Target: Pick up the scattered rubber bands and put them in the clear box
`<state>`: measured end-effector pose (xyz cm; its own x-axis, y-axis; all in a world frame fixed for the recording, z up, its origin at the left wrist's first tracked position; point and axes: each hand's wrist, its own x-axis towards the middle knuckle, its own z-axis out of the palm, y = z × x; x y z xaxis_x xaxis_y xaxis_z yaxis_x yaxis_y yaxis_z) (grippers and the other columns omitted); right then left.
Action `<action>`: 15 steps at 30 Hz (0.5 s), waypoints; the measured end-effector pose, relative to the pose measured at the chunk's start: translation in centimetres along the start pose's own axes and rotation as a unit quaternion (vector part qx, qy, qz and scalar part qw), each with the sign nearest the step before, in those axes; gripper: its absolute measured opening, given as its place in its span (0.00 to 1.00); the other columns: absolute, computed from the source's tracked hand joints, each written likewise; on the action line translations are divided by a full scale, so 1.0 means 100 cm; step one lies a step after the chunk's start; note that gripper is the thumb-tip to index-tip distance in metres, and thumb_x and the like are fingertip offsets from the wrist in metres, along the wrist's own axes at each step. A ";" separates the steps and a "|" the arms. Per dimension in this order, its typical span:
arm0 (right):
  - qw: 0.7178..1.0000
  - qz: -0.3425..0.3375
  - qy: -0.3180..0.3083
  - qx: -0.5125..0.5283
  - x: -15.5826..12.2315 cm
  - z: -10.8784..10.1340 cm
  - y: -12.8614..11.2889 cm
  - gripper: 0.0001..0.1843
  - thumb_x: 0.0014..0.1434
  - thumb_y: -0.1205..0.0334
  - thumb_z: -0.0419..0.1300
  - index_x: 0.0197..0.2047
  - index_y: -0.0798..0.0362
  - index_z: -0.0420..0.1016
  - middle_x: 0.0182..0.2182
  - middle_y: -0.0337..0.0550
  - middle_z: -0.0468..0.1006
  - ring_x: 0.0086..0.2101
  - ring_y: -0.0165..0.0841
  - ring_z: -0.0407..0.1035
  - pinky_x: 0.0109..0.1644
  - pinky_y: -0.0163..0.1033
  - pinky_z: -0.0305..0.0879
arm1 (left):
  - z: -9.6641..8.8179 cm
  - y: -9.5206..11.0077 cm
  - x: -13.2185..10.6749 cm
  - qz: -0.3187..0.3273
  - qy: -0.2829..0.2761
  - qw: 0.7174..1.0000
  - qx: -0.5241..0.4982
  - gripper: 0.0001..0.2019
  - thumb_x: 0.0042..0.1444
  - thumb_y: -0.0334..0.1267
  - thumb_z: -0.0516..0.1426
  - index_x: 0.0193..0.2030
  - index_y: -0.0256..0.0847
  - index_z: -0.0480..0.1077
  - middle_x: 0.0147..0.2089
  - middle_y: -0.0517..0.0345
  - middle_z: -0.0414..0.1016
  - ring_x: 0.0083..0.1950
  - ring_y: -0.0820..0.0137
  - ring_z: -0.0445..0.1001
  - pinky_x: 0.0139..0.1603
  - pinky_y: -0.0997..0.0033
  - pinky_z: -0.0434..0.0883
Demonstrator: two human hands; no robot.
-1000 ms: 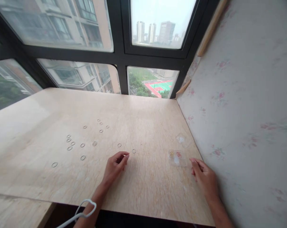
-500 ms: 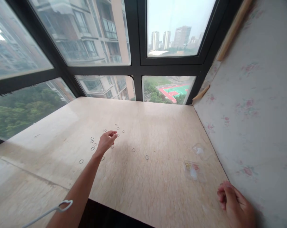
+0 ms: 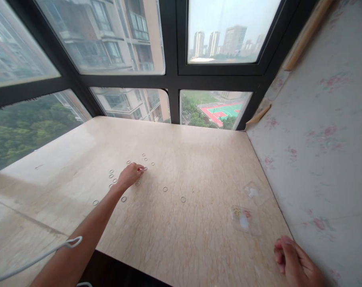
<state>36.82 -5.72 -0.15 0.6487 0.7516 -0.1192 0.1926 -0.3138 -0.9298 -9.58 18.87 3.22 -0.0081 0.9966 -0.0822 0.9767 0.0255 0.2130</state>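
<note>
My left hand (image 3: 129, 175) reaches far across the beige marble-patterned table (image 3: 198, 159), fingertips pinched down among several small thin rings (image 3: 145, 161) scattered there. What the fingers grip is too small to make out. Two more rings (image 3: 183, 199) lie apart, nearer the middle. My right hand (image 3: 294, 263) rests at the near right edge of the table, fingers loosely curled, holding nothing I can see. A small clear plastic box (image 3: 246, 220) with tiny coloured bits inside sits in front of the right hand.
A clear lid (image 3: 253, 192) lies just beyond the box. A floral-papered wall (image 3: 318, 139) borders the table on the right. Dark-framed windows (image 3: 175, 79) stand behind the table. A white cord (image 3: 49, 251) hangs near my left forearm.
My left hand has stretched from the near middle of the table out to the ring cluster and lowered onto it. My right hand has drawn back from the clear box to the near edge.
</note>
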 end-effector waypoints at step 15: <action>1.000 0.000 -0.002 -0.030 -0.003 -0.001 -0.004 0.30 0.53 0.32 0.54 0.29 0.54 0.69 0.18 0.38 0.66 0.20 0.30 0.59 0.20 0.33 0.59 | 0.007 0.011 0.006 0.040 0.038 0.998 0.013 0.14 0.58 0.41 0.51 0.36 0.40 0.77 0.41 0.48 0.76 0.41 0.61 0.73 0.39 0.68 0.66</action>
<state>36.59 -5.84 0.30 0.6459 0.7538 -0.1211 0.2369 -0.3487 -0.9068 -8.39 19.43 2.69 0.0550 0.9985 0.0081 0.9801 -0.0555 0.1905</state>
